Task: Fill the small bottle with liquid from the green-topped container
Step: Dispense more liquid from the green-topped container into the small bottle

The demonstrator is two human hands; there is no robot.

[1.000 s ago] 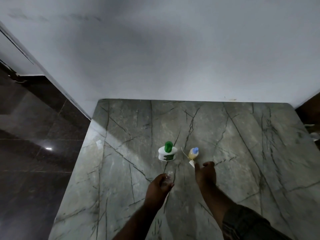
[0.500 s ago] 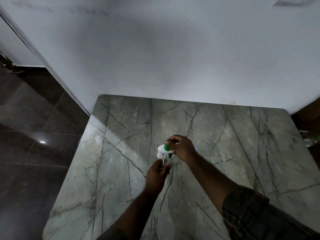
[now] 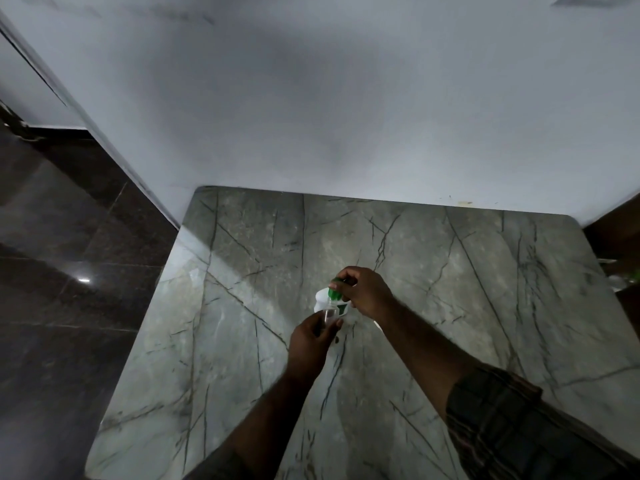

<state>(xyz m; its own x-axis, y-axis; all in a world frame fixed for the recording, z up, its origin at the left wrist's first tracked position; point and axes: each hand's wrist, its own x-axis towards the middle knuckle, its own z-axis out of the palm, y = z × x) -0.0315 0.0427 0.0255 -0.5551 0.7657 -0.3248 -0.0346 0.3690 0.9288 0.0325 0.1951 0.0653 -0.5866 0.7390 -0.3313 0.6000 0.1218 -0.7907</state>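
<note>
1. Near the middle of the table (image 3: 242, 341), the white container (image 3: 321, 301) is seen with its green top (image 3: 333, 289) turned up and to the right.
2. The top is gripped by the right hand (image 3: 365, 291), whose fingers are curled over it from the right. The forearm is stretched in from the lower right, with a dark sleeve (image 3: 502, 431) at the elbow.
3. The clear bottle (image 3: 328, 314) is pinched upright between the thumb and fingers of the left hand (image 3: 308, 339), just in front of the container. Whether the two touch cannot be told.
4. The left forearm is raised from the bottom edge, with the wrist held straight.
5. A pale wall (image 3: 346, 116) is seen behind the table and a dark floor (image 3: 69, 323) at the left.
</note>
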